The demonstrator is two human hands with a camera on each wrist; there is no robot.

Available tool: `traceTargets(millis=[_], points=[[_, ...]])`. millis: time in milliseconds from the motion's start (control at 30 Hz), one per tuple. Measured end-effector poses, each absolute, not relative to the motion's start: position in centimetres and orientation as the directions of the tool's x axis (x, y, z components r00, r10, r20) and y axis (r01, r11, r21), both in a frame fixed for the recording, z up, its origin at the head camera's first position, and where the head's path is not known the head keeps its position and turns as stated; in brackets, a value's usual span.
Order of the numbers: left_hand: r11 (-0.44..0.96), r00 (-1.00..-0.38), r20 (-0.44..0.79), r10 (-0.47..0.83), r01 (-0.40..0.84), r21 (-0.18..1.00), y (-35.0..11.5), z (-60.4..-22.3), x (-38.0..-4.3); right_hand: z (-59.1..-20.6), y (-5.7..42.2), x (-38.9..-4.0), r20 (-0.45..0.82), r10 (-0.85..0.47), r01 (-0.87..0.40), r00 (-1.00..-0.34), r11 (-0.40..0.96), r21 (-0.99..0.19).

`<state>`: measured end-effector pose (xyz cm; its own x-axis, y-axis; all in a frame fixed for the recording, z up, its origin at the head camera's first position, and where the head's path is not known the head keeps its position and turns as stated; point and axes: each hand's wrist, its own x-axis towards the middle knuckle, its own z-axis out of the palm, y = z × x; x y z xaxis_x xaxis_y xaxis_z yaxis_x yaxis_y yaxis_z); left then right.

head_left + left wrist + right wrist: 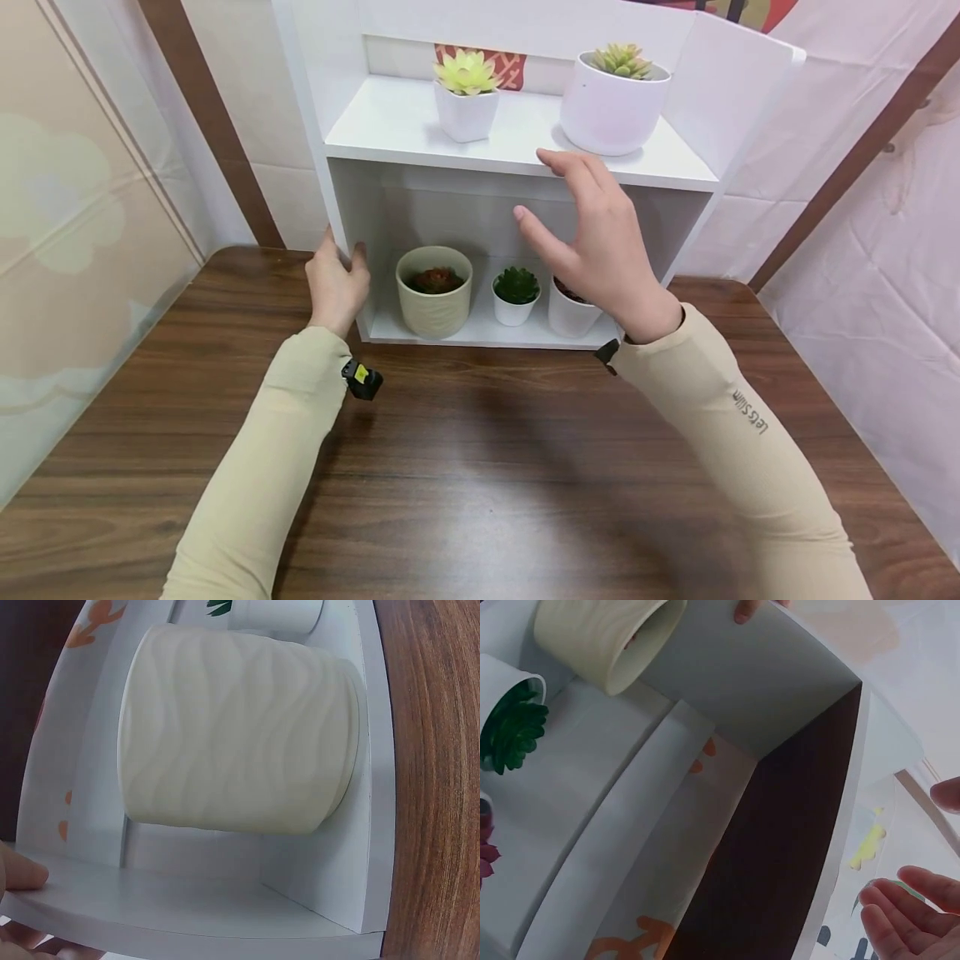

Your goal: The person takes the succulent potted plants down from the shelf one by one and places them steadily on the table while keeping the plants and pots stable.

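A white two-tier shelf (390, 117) stands at the back of the table. My left hand (335, 287) grips its left side panel, thumb inside and fingers outside. Close to that hand is a cream wavy pot (240, 731) on the lower tier. Beside it sit a small white pot with a dark green succulent (517, 287) and another white pot (572, 317), partly covered by my right hand. My right hand (600, 237) hovers before the upper board, thumb and fingers apart, holding nothing. On the upper tier are a pale-green succulent (467, 73) in an angular white pot and a larger round white pot (611, 108).
The shelf rests on a dark wooden table (450, 467). Pale curtains (862, 217) hang behind and at both sides. A red patterned piece (512, 70) shows through the gap behind the upper tier.
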<state>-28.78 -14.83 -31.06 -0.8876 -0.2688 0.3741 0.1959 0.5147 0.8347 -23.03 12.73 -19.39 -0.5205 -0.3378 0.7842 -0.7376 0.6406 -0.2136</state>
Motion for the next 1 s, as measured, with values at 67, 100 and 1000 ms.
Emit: traceTargets(millis=[67,100,1000], points=[[0.515,-0.888,0.373,-0.269,0.194,0.835,-14.9,-31.1,-28.8,-19.1,12.8,-23.3,0.782,-0.336,-0.737,-0.525,0.638,-0.221],[0.516,-0.887,0.374,-0.271,0.194,0.835,-14.9,-31.1,-28.8,-18.9,12.8,-23.4,0.782,-0.337,-0.737,-0.525,0.639,-0.219],[0.533,-0.877,0.400,-0.267,0.211,0.819,-15.0,-31.4,-29.2,-16.6,11.3,-26.7,0.631,-0.231,-0.592,-0.741,0.669,-0.450]])
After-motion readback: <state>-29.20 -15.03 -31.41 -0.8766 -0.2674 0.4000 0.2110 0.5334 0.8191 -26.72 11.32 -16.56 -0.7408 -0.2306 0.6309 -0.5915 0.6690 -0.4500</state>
